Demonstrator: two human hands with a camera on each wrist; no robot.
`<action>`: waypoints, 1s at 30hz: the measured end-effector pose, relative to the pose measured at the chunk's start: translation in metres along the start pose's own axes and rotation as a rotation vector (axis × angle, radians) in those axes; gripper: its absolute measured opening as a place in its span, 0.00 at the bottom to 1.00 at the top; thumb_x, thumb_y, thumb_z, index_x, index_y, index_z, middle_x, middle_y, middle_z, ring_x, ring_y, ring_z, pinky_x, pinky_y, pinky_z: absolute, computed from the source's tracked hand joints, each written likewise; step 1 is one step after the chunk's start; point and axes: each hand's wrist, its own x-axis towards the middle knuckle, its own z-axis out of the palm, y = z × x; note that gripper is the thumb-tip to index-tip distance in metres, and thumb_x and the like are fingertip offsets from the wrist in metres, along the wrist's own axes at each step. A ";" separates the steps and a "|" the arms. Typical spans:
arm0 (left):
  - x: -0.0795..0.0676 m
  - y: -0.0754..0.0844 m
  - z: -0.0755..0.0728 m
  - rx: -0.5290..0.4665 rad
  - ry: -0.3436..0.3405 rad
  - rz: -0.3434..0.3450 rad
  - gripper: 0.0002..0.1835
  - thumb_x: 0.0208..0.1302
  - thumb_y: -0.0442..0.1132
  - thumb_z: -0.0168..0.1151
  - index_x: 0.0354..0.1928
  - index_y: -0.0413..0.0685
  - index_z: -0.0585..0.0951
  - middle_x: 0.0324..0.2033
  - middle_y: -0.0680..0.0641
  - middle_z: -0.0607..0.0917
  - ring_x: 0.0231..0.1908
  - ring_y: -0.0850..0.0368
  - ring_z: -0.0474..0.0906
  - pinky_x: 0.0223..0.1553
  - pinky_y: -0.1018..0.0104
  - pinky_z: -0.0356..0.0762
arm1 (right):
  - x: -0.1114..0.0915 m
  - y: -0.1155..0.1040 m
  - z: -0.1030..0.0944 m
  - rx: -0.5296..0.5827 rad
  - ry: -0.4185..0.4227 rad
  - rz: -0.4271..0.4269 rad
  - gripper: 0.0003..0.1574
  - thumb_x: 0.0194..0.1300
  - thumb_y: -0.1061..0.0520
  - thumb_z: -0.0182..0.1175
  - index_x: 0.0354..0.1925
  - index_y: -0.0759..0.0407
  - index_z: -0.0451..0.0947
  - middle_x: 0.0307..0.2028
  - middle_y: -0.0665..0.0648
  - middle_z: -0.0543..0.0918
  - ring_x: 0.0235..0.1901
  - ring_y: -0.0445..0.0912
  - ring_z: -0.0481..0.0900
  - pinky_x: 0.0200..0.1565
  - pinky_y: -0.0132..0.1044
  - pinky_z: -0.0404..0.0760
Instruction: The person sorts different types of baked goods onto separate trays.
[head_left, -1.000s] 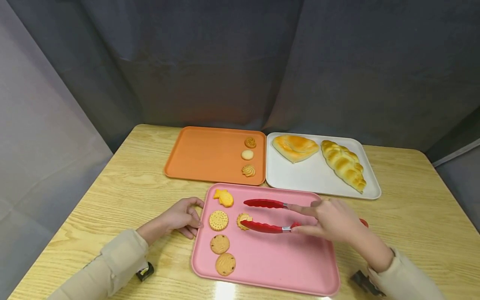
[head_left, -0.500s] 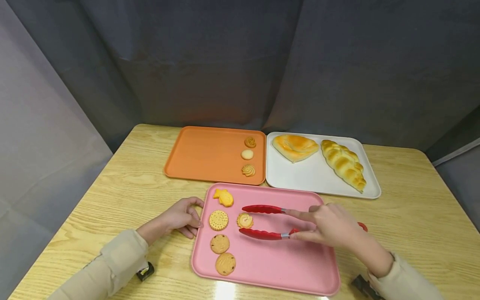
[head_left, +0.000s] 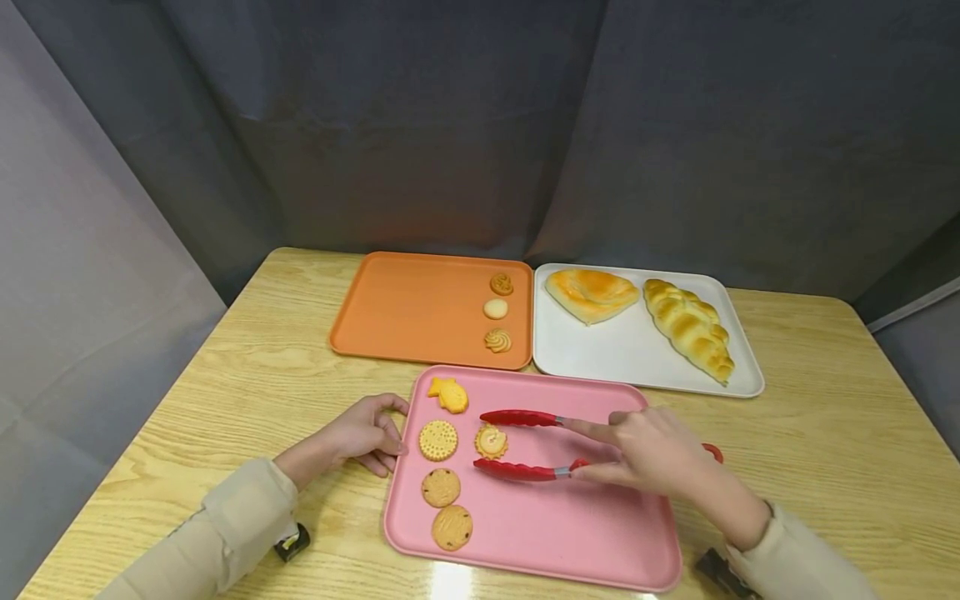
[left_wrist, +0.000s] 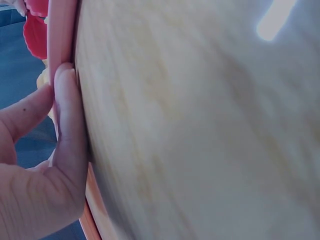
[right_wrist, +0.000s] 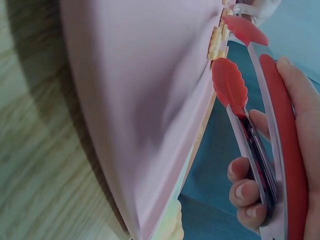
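My right hand point(head_left: 660, 450) holds a pair of red-tipped tongs point(right_wrist: 285, 135), with its index finger and thumb along the two arms. The tongs' parted tips lie either side of a scalloped cookie point(head_left: 491, 442) on the pink tray point(head_left: 570, 533). At the tray's left edge, my left hand point(head_left: 367, 433) holds the rim between thumb and finger, seen close up in the left wrist view. Along that side lie a fish-shaped cracker point(head_left: 452, 396), a round dotted biscuit point(head_left: 438, 440) and two chip cookies, one point(head_left: 441, 487) just above the other point(head_left: 452, 527).
Behind stands an orange tray point(head_left: 412, 308) with three small cookies down its right side. Next to it, a white tray point(head_left: 592, 358) bears a folded pastry point(head_left: 592, 293) and a braided loaf point(head_left: 688, 329). A dark curtain point(head_left: 420, 125) hangs beyond the wooden table point(head_left: 255, 350).
The tongs have shifted slightly left and down, their tips spreading from over the scalloped cookie to either side of it. My left hand has stayed in place.
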 end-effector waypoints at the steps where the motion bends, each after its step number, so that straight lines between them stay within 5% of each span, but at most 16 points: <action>1: 0.000 0.000 0.000 0.000 0.001 -0.001 0.26 0.52 0.25 0.61 0.54 0.36 0.65 0.21 0.43 0.79 0.15 0.56 0.78 0.16 0.61 0.79 | 0.001 0.000 0.001 -0.005 0.002 -0.002 0.36 0.46 0.28 0.61 0.51 0.42 0.78 0.12 0.42 0.57 0.12 0.36 0.51 0.14 0.26 0.51; 30: 0.000 0.001 0.001 0.002 0.010 -0.009 0.25 0.52 0.24 0.61 0.53 0.36 0.66 0.21 0.43 0.79 0.15 0.56 0.78 0.16 0.61 0.79 | 0.003 0.004 -0.002 0.049 0.009 0.008 0.32 0.47 0.33 0.63 0.50 0.41 0.79 0.12 0.41 0.57 0.13 0.35 0.51 0.13 0.25 0.53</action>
